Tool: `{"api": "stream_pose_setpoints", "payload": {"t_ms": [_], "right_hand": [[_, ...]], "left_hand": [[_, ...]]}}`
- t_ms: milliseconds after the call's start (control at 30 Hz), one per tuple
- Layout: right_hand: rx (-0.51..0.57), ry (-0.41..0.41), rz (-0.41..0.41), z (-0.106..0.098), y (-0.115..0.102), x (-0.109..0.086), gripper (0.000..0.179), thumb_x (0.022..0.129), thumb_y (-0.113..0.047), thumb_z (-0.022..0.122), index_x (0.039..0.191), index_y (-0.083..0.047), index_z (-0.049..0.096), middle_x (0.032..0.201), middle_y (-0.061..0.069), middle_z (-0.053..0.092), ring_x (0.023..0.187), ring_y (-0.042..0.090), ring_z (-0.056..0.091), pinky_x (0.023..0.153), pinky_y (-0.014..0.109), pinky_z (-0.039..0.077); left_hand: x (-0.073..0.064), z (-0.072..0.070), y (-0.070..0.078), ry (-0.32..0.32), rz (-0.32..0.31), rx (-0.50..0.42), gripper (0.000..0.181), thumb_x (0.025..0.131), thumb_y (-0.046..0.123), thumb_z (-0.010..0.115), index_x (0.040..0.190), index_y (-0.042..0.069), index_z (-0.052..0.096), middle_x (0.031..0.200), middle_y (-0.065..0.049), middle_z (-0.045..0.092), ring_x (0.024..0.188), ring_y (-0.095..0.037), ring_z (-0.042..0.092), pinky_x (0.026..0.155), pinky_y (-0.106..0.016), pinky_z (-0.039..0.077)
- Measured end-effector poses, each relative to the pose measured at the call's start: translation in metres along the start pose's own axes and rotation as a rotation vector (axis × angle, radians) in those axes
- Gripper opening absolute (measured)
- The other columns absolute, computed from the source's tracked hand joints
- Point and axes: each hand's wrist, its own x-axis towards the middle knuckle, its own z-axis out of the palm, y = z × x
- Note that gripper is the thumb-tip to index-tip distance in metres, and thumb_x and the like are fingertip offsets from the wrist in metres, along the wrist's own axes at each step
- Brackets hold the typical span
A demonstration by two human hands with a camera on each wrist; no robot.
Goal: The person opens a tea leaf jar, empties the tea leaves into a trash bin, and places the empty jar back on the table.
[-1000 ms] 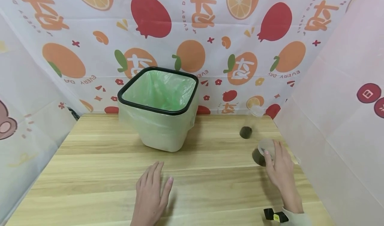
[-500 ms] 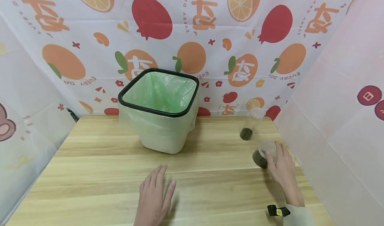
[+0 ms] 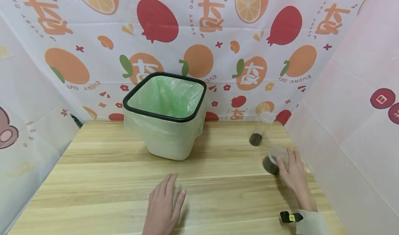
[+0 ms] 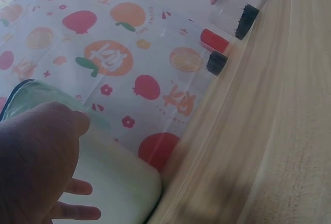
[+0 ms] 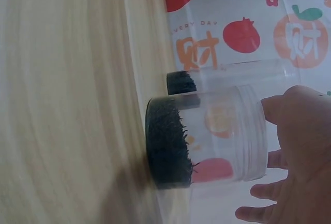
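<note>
My right hand [image 3: 293, 171] is at the lid of a wide clear jar [image 5: 207, 138], its thumb next to the rim and its fingers loosely spread. The jar stands upright with dark shredded bits in its bottom. Whether the fingertips touch the lid I cannot tell. Behind it stands a slimmer clear jar [image 3: 260, 131] with a shallow layer of similar dark bits. My left hand [image 3: 163, 205] lies palm down over the near middle of the table, fingers relaxed and holding nothing. Beyond it is a pale waste bin [image 3: 171, 143] with a black rim and a green bag liner.
The wood-grain table [image 3: 93, 179] runs back to a fruit-printed cloth [image 3: 199, 30]. Pale cloth walls [image 3: 346, 124] close off both sides, the right one close beside my right hand. A black wrist strap [image 3: 291, 217] sits by the right sleeve.
My left hand has slid slightly to the right along the table. The right hand stays at the wide jar, almost still, and neither jar has visibly moved.
</note>
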Motion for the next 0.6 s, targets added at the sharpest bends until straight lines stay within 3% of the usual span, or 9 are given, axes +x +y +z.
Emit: {"api": "stream_pose_setpoints", "payload": {"t_ms": [167, 600], "right_hand": [[0.016, -0.042, 0.019, 0.0001, 0.0003, -0.0005, 0.077, 0.107, -0.051, 0.034, 0.161, 0.000, 0.013, 0.163, 0.038, 0.008, 0.143, 0.066, 0.019, 0.103, 0.084, 0.025], [0.076, -0.052, 0.012, 0.0033, 0.0017, -0.0031, 0.079, 0.107, -0.054, 0.034, 0.161, 0.001, 0.013, 0.163, 0.037, 0.012, 0.143, 0.064, 0.022, 0.105, 0.083, 0.025]], "left_hand": [[-0.0011, -0.0002, 0.0005, 0.003, -0.009, 0.013, 0.056, 0.096, 0.027, 0.066, 0.145, 0.004, 0.050, 0.140, -0.022, 0.059, 0.122, -0.043, 0.060, 0.095, -0.063, 0.049], [-0.0039, 0.0017, 0.0024, -0.017, 0.001, 0.040, 0.055, 0.097, 0.028, 0.067, 0.144, 0.004, 0.051, 0.138, -0.021, 0.061, 0.120, -0.042, 0.062, 0.090, -0.061, 0.052]]}}
